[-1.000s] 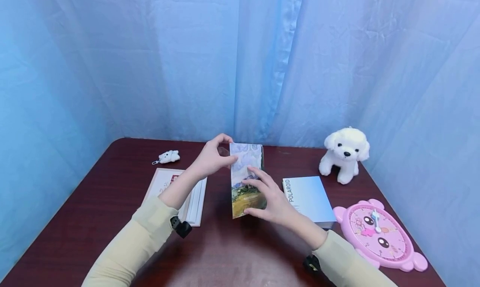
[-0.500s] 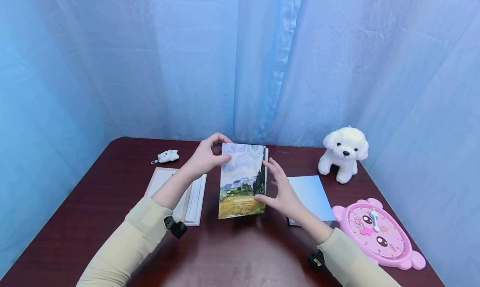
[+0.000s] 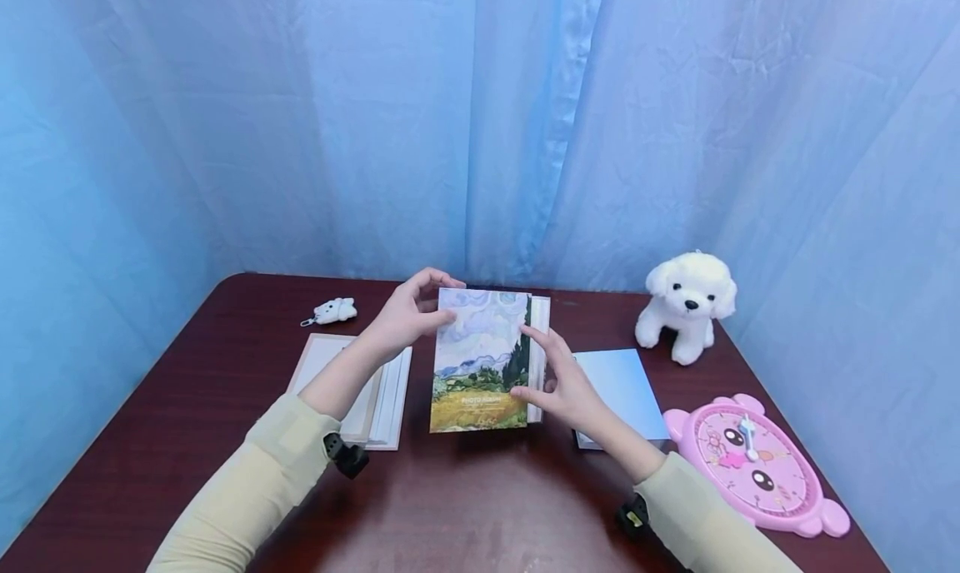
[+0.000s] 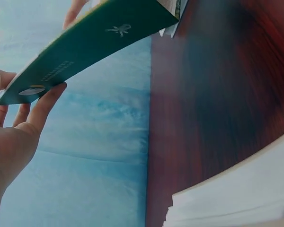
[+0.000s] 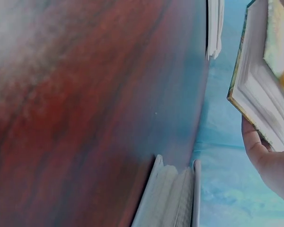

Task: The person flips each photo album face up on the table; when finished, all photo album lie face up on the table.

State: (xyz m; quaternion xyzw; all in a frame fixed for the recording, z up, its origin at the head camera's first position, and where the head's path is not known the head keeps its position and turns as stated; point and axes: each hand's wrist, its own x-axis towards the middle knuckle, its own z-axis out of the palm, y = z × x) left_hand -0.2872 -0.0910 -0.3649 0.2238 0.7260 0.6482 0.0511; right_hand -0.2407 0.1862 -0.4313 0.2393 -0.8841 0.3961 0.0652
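In the head view, a photo album (image 3: pixel 480 361) with a painted landscape cover is held up over the middle of the table, its front facing me. My left hand (image 3: pixel 408 311) grips its upper left side, thumb on the front. The left wrist view shows the album's green side (image 4: pixel 94 52) between that hand's fingers. At the right edge, my right hand (image 3: pixel 562 381) holds the album with thumb and fingers. White pages (image 3: pixel 537 361) show past the front cover there. In the right wrist view the cover stands apart from the pages (image 5: pixel 260 80).
A white album (image 3: pixel 390 406) lies left, partly behind my left forearm; a blue-and-white book (image 3: pixel 618 390) lies right. A white plush keychain (image 3: pixel 335 311) is at the back left. A plush dog (image 3: pixel 686 306) and a pink toy clock (image 3: pixel 761 465) stand along the right side of the dark table (image 3: pixel 465 506).
The album has turned from a slanted, narrow view to face me, and its pages now show at the right. My right hand has shifted from the cover's front to its right edge.
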